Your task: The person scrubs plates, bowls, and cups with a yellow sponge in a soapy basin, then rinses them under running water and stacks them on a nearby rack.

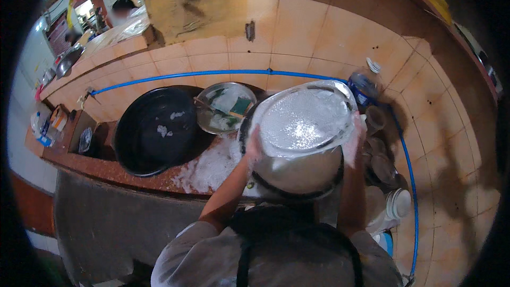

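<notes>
A large oval metal tray (303, 123), coated in white suds, is tilted up in front of me. My left hand (254, 148) grips its left edge, and my right hand (356, 137) has the right edge; foam covers parts of both. Directly beneath the tray is a round, black-rimmed tub (299, 175), with much of it hidden. To the left of the tray, a steel bowl (205, 123) holds soapy water and a green scouring pad (240, 106). Suds (211, 167) are spread over the reddish counter (159, 183) by my left forearm.
A big black basin (155, 131) with bits of foam stands left. Along the right wall are a plastic bottle (362, 85), stacked dark vessels (378, 159) and a white-lidded jar (398, 203). A blue pipe (199, 73) crosses the tiled wall. People appear beyond the ledge (115, 50).
</notes>
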Motion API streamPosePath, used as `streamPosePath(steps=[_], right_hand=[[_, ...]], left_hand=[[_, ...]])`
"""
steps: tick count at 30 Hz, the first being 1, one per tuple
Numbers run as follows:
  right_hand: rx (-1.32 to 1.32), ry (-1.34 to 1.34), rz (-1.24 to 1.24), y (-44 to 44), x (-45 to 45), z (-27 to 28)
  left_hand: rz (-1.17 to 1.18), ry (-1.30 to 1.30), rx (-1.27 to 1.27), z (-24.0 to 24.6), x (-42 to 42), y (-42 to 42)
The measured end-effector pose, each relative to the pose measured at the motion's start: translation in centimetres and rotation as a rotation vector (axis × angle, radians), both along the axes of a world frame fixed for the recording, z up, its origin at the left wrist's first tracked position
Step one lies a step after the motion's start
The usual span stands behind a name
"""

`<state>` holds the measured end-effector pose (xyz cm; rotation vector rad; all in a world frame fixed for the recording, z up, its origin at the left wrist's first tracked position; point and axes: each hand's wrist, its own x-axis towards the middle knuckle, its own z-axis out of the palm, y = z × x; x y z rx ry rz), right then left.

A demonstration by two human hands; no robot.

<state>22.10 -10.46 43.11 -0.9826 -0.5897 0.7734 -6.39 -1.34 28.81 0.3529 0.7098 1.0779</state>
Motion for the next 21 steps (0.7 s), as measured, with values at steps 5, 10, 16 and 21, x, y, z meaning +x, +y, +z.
streamPosePath(steps=[5,10,16,21], right_hand=[[-0.32,-0.791,-0.157,1.8,6.4,-12.2],[0.076,-2.275,-0.493,-0.3,4.4,-20.7],[-0.648,-1.528,0.639,-2.3,-4.0,-25.3],[-0.534,-1.234,0.932,-0.2,-8.8,-20.3]], left_hand=[[0.217,0.47,0.383,6.0,-2.7,3.3],[0.268,1.039,0.625,12.2,-5.4,-0.3],[0.179,1.205,0.63,11.8,-5.5,-2.6],[0.178,1.342,0.551,9.5,-6.4,-2.3]])
